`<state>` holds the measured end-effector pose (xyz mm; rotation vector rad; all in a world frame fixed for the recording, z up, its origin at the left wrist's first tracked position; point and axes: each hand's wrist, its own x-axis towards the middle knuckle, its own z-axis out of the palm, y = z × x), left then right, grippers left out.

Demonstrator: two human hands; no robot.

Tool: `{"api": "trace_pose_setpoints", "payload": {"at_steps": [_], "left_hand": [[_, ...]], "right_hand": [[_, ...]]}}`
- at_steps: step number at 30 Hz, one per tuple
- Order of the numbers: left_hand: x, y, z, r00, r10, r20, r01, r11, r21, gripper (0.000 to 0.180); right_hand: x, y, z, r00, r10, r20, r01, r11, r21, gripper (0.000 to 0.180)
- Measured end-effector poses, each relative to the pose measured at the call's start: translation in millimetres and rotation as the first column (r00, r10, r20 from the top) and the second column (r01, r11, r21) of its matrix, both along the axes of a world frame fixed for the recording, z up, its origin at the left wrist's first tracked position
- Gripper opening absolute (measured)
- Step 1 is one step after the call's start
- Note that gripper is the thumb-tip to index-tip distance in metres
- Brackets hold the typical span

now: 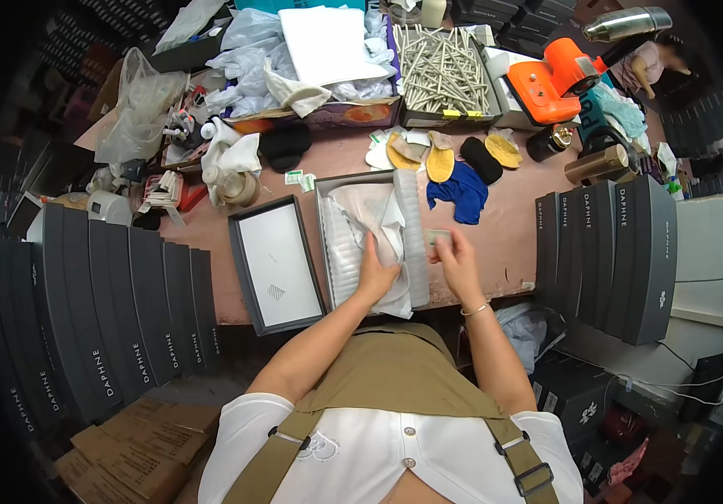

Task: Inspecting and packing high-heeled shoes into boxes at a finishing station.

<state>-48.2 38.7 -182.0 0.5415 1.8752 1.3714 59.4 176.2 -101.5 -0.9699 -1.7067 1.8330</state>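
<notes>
A grey shoebox lies on the table before me, lined with white ribbed foam sheet that folds out over its right side. Inside is white tissue paper, partly opened; what it wraps is mostly hidden. My left hand reaches into the box, fingers closed on the tissue paper. Just right of the box, my right hand pinches a small pale green-and-white packet. Left of the box lies its lid, white inside face up. Similar small packets rest beyond the lid.
Dark shoeboxes stand in rows at left and right. Behind are a carton of tissue, a box of pale sticks and an orange tool. A blue cloth and yellow pads lie beyond my right hand.
</notes>
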Motion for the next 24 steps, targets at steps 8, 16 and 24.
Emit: {"api": "trace_pose_setpoints", "payload": {"at_steps": [8, 16, 24], "left_hand": [[3, -24, 12, 0.991, 0.046, -0.122, -0.038, 0.997, 0.064, 0.079], [-62, -159, -1, 0.959, 0.056, -0.279, -0.165, 0.910, -0.382, 0.045], [-47, -166, 21, 0.876, -0.061, -0.478, -0.081, 0.959, -0.271, 0.023]], "right_hand": [[44, 1, -27, 0.920, 0.001, 0.391, -0.036, 0.996, 0.082, 0.027], [37, -58, -79, 0.973, -0.176, 0.152, 0.230, 0.631, -0.741, 0.028], [-12, -74, 21, 0.861, 0.372, 0.347, -0.480, 0.367, 0.797, 0.020]]}}
